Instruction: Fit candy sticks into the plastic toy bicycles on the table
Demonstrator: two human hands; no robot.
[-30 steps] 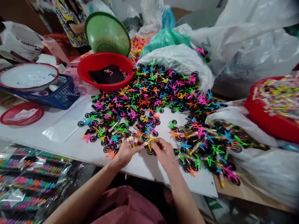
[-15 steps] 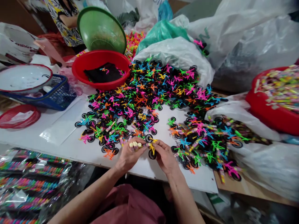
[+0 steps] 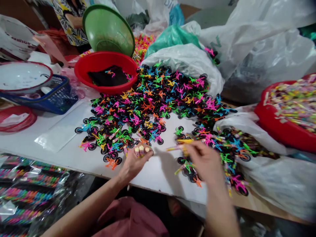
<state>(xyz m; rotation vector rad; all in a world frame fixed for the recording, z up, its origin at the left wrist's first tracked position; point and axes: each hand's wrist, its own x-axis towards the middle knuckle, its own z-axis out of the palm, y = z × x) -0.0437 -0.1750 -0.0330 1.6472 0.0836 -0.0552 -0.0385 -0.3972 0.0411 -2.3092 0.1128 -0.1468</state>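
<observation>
My left hand (image 3: 133,164) is closed around a few slim wrapped sticks (image 3: 141,150), their pale cream ends facing up, above the front of the white table (image 3: 158,176). Over the smaller pile on the right, my right hand (image 3: 206,161) is blurred by motion. Its fingers pinch a yellow toy bicycle (image 3: 185,141), partly hidden by the fingers. A thin pink-and-yellow stick (image 3: 172,148) points left from it. Beneath that hand lie toy bicycles (image 3: 191,169) mixed with similar sticks. A large heap of colourful toy bicycles (image 3: 148,95) with black wheels spreads across the table's middle.
A red basin (image 3: 271,121) full of sticks stands at right, beside plastic bags (image 3: 278,184). Behind the heap are another red basin (image 3: 81,74) and a green basin (image 3: 106,29). A blue basket (image 3: 59,95) sits left. Someone in a patterned shirt (image 3: 64,23) is at the back.
My hands have moved apart. The right one has carried the yellow toy bicycle rightward, over the right-hand pile. The left keeps its sticks in nearly the same place.
</observation>
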